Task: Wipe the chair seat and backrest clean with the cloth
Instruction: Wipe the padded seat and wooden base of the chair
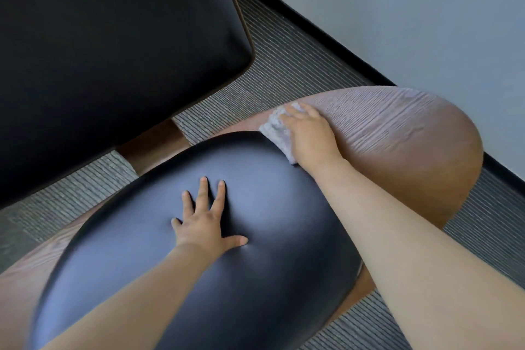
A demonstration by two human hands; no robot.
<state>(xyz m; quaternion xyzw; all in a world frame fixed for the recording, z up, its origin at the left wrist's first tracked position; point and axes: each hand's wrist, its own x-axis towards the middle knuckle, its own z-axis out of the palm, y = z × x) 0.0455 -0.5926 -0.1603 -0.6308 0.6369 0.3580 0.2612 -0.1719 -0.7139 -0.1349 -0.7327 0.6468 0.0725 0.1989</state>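
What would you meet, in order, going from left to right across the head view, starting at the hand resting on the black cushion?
Left hand → cloth → right hand → wooden chair panel.

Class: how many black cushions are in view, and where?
2. One cushion is under the left hand; the other cushion fills the upper left, cut off by the frame. Others may be hidden.

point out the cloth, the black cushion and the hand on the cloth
cloth [274,128]: head view, bare grey fabric beside the fingers
black cushion [270,278]: head view, open middle of its surface
right hand [309,136]: head view, back of the hand
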